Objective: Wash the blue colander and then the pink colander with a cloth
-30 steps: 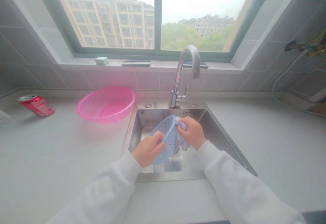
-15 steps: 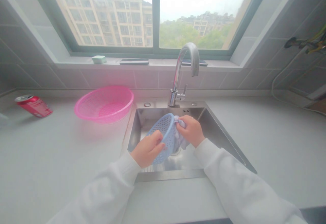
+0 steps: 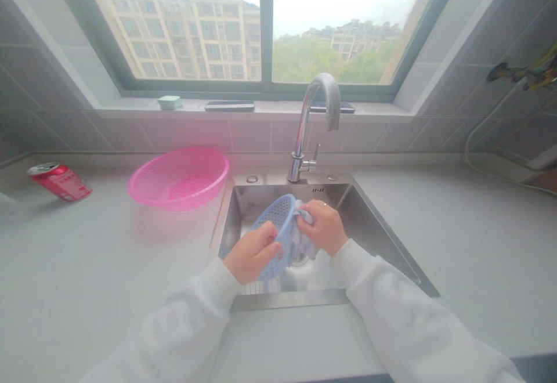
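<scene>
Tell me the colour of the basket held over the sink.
The basket is light blue, seen best in the head view.

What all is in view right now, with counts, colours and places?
blue perforated plastic basket: 1, light blue, tilted over the sink, in the left hand
pale cloth: 1, whitish lilac, against the basket's right side
stainless steel sink: 1, silver, set in the counter
curved chrome faucet: 1, silver, behind the sink
pink plastic basket: 1, on the counter, left of the sink
red drink can: 1, far left
white counter: 1, around the sink
pale green block: 1, windowsill
flat dark objects: 2, windowsill
green-framed window: 1, behind
left hand: 1, bare, white sleeve
right hand: 1, bare, white sleeve, gripping the cloth
</scene>
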A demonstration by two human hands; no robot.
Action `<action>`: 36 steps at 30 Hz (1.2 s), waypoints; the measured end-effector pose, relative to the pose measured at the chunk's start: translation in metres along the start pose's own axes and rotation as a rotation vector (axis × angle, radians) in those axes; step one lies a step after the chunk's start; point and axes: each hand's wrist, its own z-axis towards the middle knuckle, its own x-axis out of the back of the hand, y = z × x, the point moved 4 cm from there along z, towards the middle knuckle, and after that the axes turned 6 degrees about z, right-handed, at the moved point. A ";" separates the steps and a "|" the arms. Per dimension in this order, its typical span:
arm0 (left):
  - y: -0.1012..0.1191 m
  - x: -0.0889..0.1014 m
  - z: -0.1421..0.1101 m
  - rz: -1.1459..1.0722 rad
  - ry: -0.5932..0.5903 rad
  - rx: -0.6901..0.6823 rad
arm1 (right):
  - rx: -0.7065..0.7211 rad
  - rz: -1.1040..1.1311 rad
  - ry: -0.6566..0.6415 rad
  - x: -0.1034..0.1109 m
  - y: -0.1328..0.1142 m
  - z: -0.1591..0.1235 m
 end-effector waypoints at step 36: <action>-0.021 0.007 0.013 -0.917 0.148 0.292 | -0.586 0.318 0.150 0.002 0.054 0.000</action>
